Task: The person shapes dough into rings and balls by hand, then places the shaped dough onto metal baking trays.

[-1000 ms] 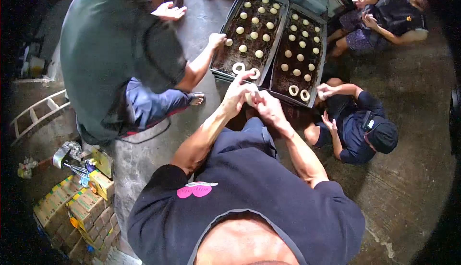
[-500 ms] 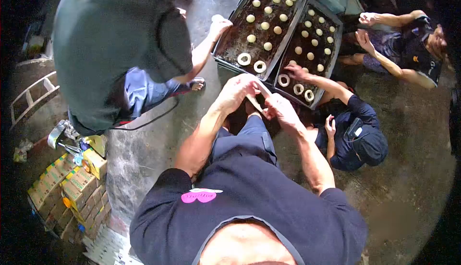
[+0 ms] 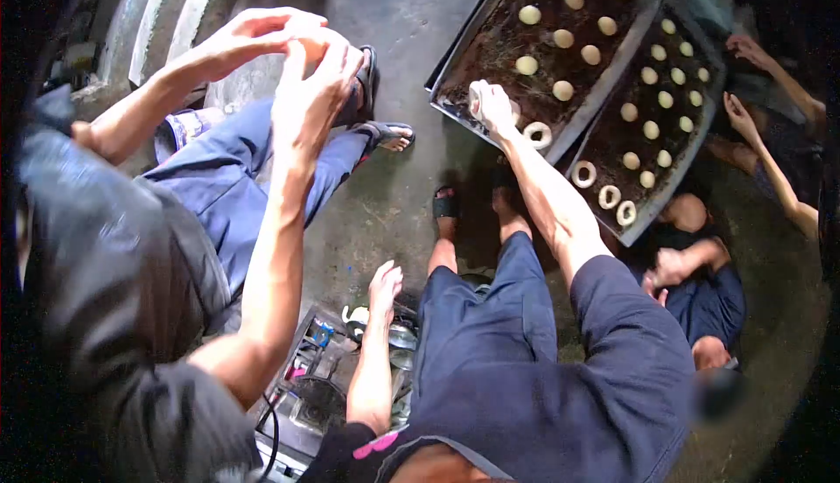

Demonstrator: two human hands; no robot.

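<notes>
My right hand (image 3: 494, 108) is at the near left corner of the left dark tray (image 3: 604, 61), its fingers closed on a pale dough ring (image 3: 476, 98). Just right of it lies another dough ring (image 3: 536, 136), and part of one more shows beside my fingers. Rows of small round dough balls (image 3: 526, 65) dot this tray. My left hand (image 3: 385, 289) hangs low by my left side, above a container of tools, with its fingers partly spread and nothing visible in them.
At the left, a co-worker's two hands (image 3: 306, 45) hold a piece of dough. A second tray (image 3: 674, 187) with balls and several rings adjoins the first. Another person crouches at the lower right, and two hands (image 3: 742, 115) show at the far right. A tool container (image 3: 319, 387) sits at lower left.
My hands have parted from the dough strip between them: the right reached to the tray, the left dropped. The view has shifted left. The crouching person's hand has left the right tray.
</notes>
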